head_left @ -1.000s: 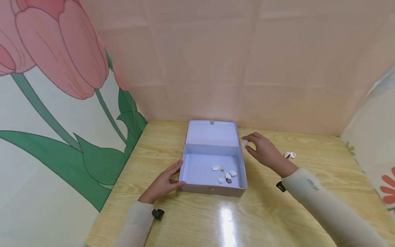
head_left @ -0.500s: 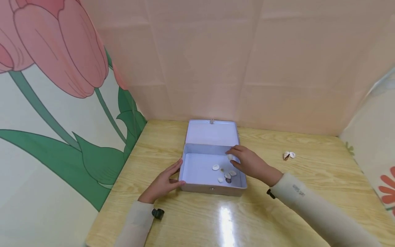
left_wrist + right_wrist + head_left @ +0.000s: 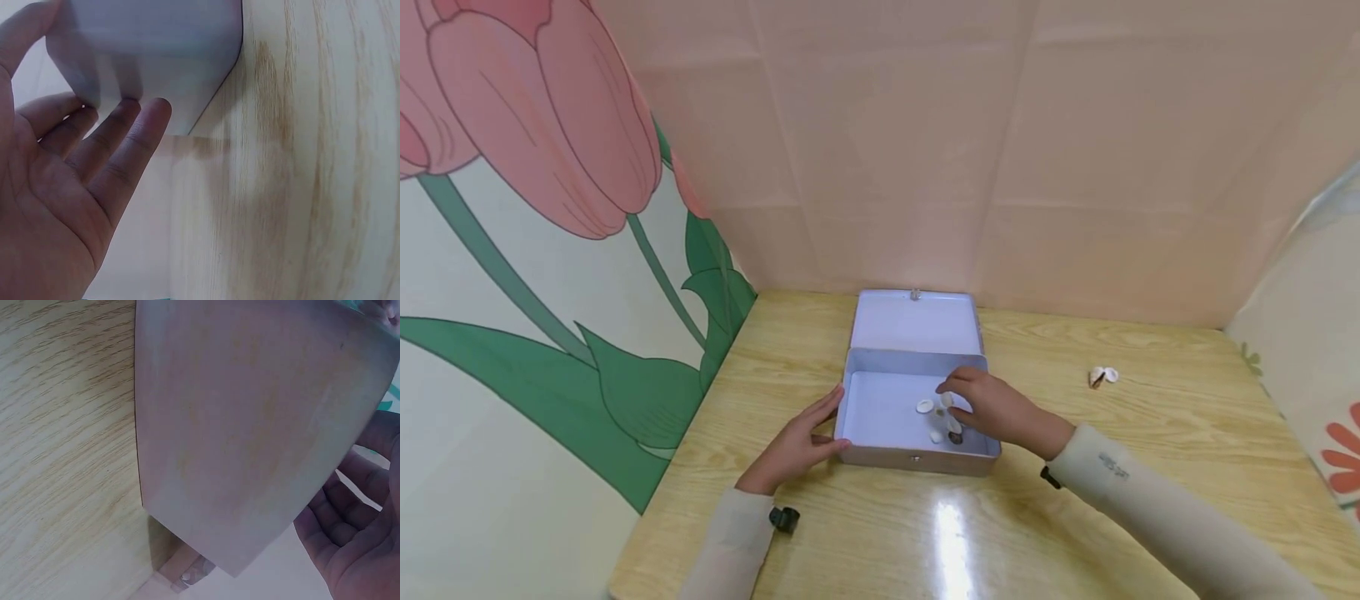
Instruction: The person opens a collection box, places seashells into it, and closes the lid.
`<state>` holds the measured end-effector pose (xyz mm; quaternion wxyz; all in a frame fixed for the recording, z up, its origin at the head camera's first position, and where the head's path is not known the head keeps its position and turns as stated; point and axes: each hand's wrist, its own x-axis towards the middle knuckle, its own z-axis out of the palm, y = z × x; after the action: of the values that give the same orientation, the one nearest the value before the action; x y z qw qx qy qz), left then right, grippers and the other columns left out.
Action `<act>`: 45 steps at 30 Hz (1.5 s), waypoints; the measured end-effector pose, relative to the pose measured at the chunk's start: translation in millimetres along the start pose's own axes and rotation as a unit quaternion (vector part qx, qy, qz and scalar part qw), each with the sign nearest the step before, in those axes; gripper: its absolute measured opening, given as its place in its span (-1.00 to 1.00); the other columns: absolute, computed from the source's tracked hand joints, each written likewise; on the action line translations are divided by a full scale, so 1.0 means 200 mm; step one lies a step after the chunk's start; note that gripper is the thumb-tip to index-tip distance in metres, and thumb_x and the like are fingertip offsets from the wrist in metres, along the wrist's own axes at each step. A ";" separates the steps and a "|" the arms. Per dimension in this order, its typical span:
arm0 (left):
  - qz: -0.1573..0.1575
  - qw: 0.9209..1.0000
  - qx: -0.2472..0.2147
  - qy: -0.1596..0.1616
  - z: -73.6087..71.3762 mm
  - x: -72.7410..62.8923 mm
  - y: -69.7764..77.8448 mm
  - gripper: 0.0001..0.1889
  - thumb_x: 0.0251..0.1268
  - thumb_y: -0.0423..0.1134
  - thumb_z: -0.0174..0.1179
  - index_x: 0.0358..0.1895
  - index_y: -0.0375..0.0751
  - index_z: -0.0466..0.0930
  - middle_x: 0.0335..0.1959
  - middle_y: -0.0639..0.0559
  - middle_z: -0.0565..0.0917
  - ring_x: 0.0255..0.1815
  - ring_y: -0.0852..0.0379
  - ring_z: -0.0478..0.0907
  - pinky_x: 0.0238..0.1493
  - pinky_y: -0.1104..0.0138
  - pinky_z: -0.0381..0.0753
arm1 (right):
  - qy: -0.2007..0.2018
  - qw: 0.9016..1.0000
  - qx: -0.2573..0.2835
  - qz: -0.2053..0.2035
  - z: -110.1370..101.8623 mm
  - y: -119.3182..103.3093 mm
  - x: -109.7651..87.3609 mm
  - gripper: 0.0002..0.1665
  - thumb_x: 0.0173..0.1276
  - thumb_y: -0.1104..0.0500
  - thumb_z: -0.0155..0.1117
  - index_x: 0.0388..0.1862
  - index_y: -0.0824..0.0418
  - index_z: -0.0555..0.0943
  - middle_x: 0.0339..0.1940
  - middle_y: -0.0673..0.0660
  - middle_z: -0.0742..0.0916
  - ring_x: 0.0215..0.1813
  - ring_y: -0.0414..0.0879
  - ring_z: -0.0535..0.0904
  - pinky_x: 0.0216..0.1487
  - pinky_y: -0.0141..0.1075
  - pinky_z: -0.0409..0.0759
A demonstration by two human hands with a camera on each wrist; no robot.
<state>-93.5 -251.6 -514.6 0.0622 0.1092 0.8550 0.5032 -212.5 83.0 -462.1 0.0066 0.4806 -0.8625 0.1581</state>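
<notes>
A lidded tin box [image 3: 880,408] stands with its lid [image 3: 916,323] raised behind it. My left hand [image 3: 793,450] rests against the box's left side, fingers fairly straight; the left wrist view has their tips touching the outer wall [image 3: 169,69]. Inside the box, my right hand [image 3: 1000,408] pinches a pale seashell [image 3: 947,400] between thumb and fingers, above other shells. A white seashell [image 3: 925,406], a small seashell [image 3: 936,437] and a dark seashell [image 3: 955,437] lie on the box floor. In the right wrist view the box wall [image 3: 244,425] hides the fingertips.
Several seashells [image 3: 1102,377] sit together on the wooden table [image 3: 1052,517], to the right of the box. A pink cloth backdrop [image 3: 880,150] rises behind the table. A tulip-print panel [image 3: 535,275] borders the left side.
My right hand has carried the pinched seashell from beside the open lid, leftward and down into the box. The left hand has stayed at the box's left side.
</notes>
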 end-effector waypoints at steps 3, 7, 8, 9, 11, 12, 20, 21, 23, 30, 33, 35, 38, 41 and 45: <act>-0.003 1.000 0.001 0.000 0.00 0.00 0.00 -0.08 0.21 0.04 0.32 0.57 0.02 -0.01 0.55 0.32 -0.03 0.45 -0.03 0.22 0.10 0.36 0.57 | 0.001 1.000 0.002 -0.003 0.00 0.00 0.00 -0.59 0.17 0.22 0.50 0.02 0.21 0.66 -0.08 0.08 0.65 -0.01 -0.07 0.58 -0.03 -0.20 0.65; -0.003 1.000 0.002 -0.002 0.00 0.00 0.01 -0.07 0.21 0.04 0.32 0.57 0.01 -0.01 0.55 0.32 -0.03 0.45 0.00 0.23 0.10 0.38 0.58 | 0.003 1.000 0.004 -0.005 0.00 0.00 -0.02 -0.59 0.19 0.21 0.49 0.02 0.23 0.66 -0.07 0.11 0.65 -0.01 -0.06 0.58 -0.04 -0.19 0.66; -0.002 1.000 0.002 -0.002 0.00 0.00 0.01 -0.08 0.22 0.03 0.32 0.57 0.01 -0.01 0.55 0.31 -0.03 0.45 0.00 0.23 0.10 0.38 0.58 | 0.004 1.000 0.003 -0.006 0.00 0.00 -0.02 -0.59 0.19 0.20 0.49 0.02 0.23 0.66 -0.08 0.11 0.65 -0.02 -0.06 0.58 -0.04 -0.19 0.66; -0.001 1.000 0.004 -0.001 0.00 0.00 0.00 -0.08 0.22 0.03 0.32 0.57 0.00 -0.01 0.55 0.31 -0.03 0.44 0.01 0.23 0.10 0.38 0.58 | 0.005 1.000 0.002 -0.006 0.00 0.00 -0.02 -0.60 0.19 0.20 0.49 0.02 0.23 0.66 -0.08 0.11 0.65 -0.02 -0.06 0.59 -0.05 -0.19 0.66; 0.000 1.000 0.007 -0.001 0.00 0.00 0.00 -0.08 0.22 0.04 0.32 0.57 -0.01 0.00 0.55 0.30 -0.03 0.44 0.02 0.23 0.09 0.37 0.58 | 0.006 1.000 0.001 -0.006 0.00 0.00 -0.03 -0.61 0.21 0.20 0.48 0.02 0.23 0.66 -0.08 0.10 0.65 -0.02 -0.07 0.59 -0.05 -0.19 0.66; 0.000 1.000 0.007 0.000 0.01 0.00 0.00 -0.08 0.22 0.04 0.32 0.57 -0.01 0.00 0.55 0.30 -0.03 0.44 0.02 0.22 0.10 0.37 0.58 | 0.008 1.000 0.002 -0.005 -0.01 0.00 -0.03 -0.61 0.21 0.19 0.48 0.02 0.23 0.66 -0.08 0.10 0.65 -0.02 -0.06 0.59 -0.05 -0.19 0.66; -0.002 1.000 0.010 0.006 0.00 -0.01 0.01 -0.08 0.20 0.06 0.33 0.56 0.02 0.02 0.55 0.28 -0.01 0.44 0.09 0.23 0.10 0.37 0.58 | 0.043 0.999 -0.008 0.021 -0.11 0.03 -0.07 -0.65 0.24 0.19 0.45 0.01 0.19 0.66 -0.05 0.07 0.66 0.03 -0.02 0.59 0.00 -0.13 0.65; -0.002 1.000 0.010 0.007 0.00 -0.01 0.01 -0.08 0.20 0.07 0.33 0.56 0.05 0.02 0.55 0.27 -0.01 0.44 0.10 0.22 0.10 0.37 0.58 | 0.051 0.998 -0.008 0.025 -0.13 0.04 -0.07 -0.65 0.25 0.19 0.44 0.01 0.19 0.66 -0.04 0.08 0.66 0.04 -0.01 0.59 0.01 -0.12 0.64; -0.002 1.000 0.009 0.008 0.00 -0.01 0.01 -0.09 0.19 0.07 0.33 0.55 0.12 0.01 0.56 0.26 -0.01 0.44 0.11 0.21 0.09 0.38 0.57 | 0.064 0.997 -0.006 0.034 -0.16 0.06 -0.10 -0.64 0.25 0.19 0.44 0.03 0.21 0.65 -0.01 0.11 0.66 0.06 0.03 0.59 0.02 -0.07 0.64; 0.005 1.000 0.012 0.008 0.00 -0.01 0.01 -0.11 0.20 0.08 0.32 0.54 0.22 0.01 0.56 0.24 0.00 0.45 0.09 0.21 0.09 0.38 0.57 | 0.109 0.992 -0.010 0.064 -0.23 0.16 -0.21 -0.60 0.26 0.24 0.42 0.07 0.28 0.63 -0.04 0.16 0.67 0.02 0.10 0.60 -0.02 0.03 0.63; 0.003 1.000 0.010 0.006 0.01 -0.01 0.01 -0.11 0.20 0.07 0.32 0.54 0.23 0.01 0.56 0.25 -0.01 0.45 0.07 0.21 0.10 0.37 0.57 | 0.125 0.989 -0.011 0.081 -0.26 0.23 -0.27 -0.60 0.26 0.27 0.40 0.08 0.29 0.62 -0.06 0.19 0.67 -0.02 0.12 0.60 -0.07 0.05 0.63; 0.001 1.000 0.008 0.004 0.01 -0.01 0.02 -0.11 0.20 0.07 0.32 0.54 0.23 0.00 0.56 0.26 -0.01 0.45 0.07 0.21 0.11 0.37 0.57 | 0.133 0.986 -0.014 0.096 -0.27 0.29 -0.31 -0.61 0.28 0.27 0.38 0.09 0.29 0.62 -0.07 0.20 0.67 -0.05 0.13 0.61 -0.11 0.06 0.63; -0.003 1.000 0.009 0.003 0.01 -0.01 0.02 -0.11 0.19 0.08 0.32 0.54 0.24 0.00 0.55 0.29 -0.02 0.45 0.10 0.20 0.11 0.38 0.57 | 0.135 0.982 -0.021 0.130 -0.28 0.38 -0.39 -0.64 0.33 0.26 0.34 0.10 0.29 0.60 -0.06 0.21 0.66 -0.10 0.13 0.61 -0.17 0.07 0.62; -0.002 1.000 0.009 0.003 0.00 -0.01 0.02 -0.11 0.19 0.08 0.32 0.54 0.23 0.01 0.55 0.29 -0.01 0.45 0.11 0.20 0.10 0.39 0.57 | 0.127 0.977 -0.023 0.168 -0.28 0.49 -0.47 -0.65 0.41 0.21 0.26 0.13 0.31 0.59 -0.02 0.24 0.63 -0.10 0.16 0.60 -0.19 0.09 0.61; 0.002 1.000 0.010 0.005 0.00 -0.01 0.01 -0.11 0.20 0.06 0.32 0.54 0.22 0.01 0.55 0.29 -0.01 0.45 0.11 0.19 0.10 0.40 0.57 | 0.111 0.971 -0.010 0.212 -0.27 0.64 -0.56 -0.61 0.48 0.17 0.17 0.18 0.34 0.54 0.03 0.32 0.59 -0.12 0.21 0.61 -0.21 0.13 0.60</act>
<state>-91.4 -251.7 -512.8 0.0561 0.1091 0.8599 0.4956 -266.5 253.5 -462.7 0.0736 0.2662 -0.9402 0.1994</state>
